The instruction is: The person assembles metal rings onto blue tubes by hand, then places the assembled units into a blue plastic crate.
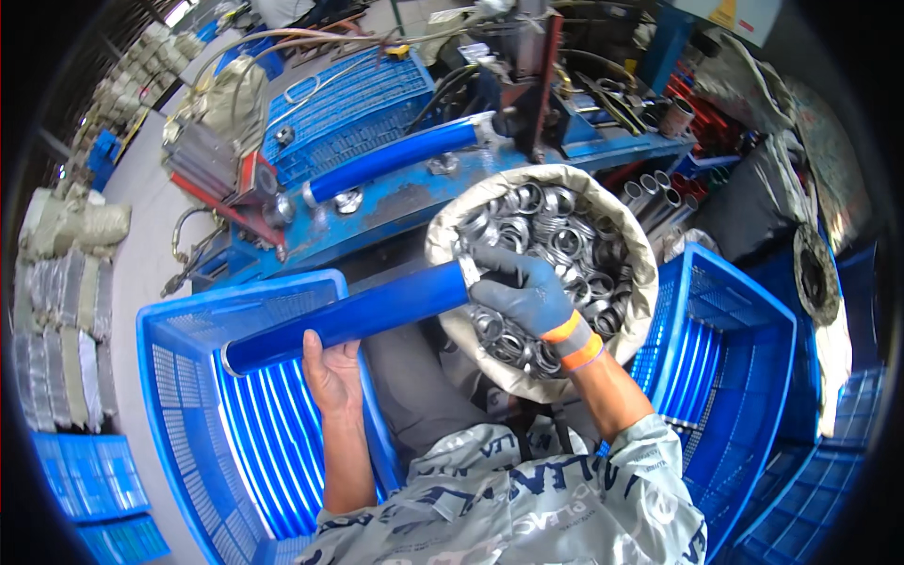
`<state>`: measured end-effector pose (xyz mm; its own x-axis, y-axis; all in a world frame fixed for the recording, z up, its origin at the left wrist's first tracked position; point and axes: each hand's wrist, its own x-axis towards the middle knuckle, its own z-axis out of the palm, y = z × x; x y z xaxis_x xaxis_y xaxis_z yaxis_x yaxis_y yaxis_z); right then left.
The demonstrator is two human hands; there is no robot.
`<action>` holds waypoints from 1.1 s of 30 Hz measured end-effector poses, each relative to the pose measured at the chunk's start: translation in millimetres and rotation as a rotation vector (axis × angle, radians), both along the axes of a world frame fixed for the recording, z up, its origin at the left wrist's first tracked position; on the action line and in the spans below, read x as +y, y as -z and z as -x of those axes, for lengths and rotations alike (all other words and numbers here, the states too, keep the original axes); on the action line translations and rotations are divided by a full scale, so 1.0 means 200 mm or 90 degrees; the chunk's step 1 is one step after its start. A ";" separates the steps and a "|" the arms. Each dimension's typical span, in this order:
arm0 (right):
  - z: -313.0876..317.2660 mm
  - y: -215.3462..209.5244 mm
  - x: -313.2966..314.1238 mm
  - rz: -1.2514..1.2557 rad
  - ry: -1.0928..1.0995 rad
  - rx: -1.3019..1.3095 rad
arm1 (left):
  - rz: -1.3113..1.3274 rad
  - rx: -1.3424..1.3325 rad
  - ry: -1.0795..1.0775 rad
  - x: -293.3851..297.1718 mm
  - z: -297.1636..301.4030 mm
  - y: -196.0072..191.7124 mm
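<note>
A long blue tube [377,309] lies slanted across my lap, its right end higher than its left. My bare left hand [334,375] holds it from below near the left end, thumb up along its near side. The gloved right hand [527,290] has its fingers closed around a silvery metal ring [468,272] at the tube's right end. Whether the ring is fully seated cannot be made out. Just beneath that hand stands a pale cloth sack [643,301] full of loose metal rings [551,243]. Another blue tube [395,160] rests in the machine ahead.
On my left, a blue crate [174,395] holds several blue tubes [278,452]; a second crate [753,377] with tubes is at right. Across the front runs a blue machine bench [386,207] with hoses and a red upright [548,85]. Metal pipes [650,193] lie beyond the sack.
</note>
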<state>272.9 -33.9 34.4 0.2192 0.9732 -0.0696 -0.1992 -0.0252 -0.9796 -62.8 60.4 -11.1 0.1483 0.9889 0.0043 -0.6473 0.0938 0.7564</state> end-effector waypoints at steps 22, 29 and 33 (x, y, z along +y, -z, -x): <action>0.08 -0.01 0.53 -0.003 -0.128 -0.033 | 0.034 -0.047 -0.066 0.29 0.24 0.10; -0.31 0.18 1.40 -0.147 0.146 -0.783 | 0.129 -0.180 -0.032 0.38 0.17 0.06; -0.31 0.22 1.61 -0.027 0.144 -1.044 | 0.141 -0.151 -0.064 0.43 0.20 0.06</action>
